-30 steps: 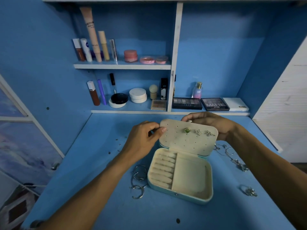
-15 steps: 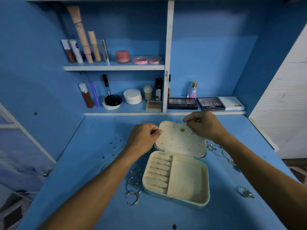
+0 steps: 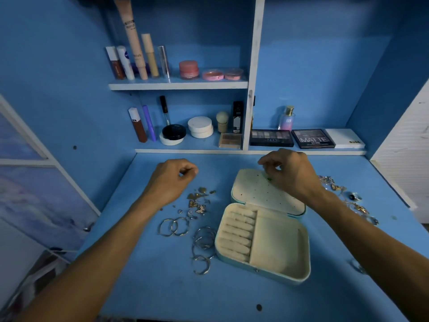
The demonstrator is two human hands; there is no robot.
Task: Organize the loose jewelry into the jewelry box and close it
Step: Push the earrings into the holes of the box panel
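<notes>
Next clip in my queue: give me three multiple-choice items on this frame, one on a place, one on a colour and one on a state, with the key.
1. Where do the silver hoops lie?
A. in the big compartment
B. on the table, left of the box
C. on the lower shelf

2. What colour is the stud on the lid?
A. green
B. red
C. white

3. How is the box?
A. shut
B. lid taken off and set apart
C. open, lid laid back at the rear

Key:
1 B: the hoops rest on the table beside the box's left wall.
2 A: the stud shows green against the pale lid.
3 C: the lid leans back from the rear edge, and both compartments show.
</notes>
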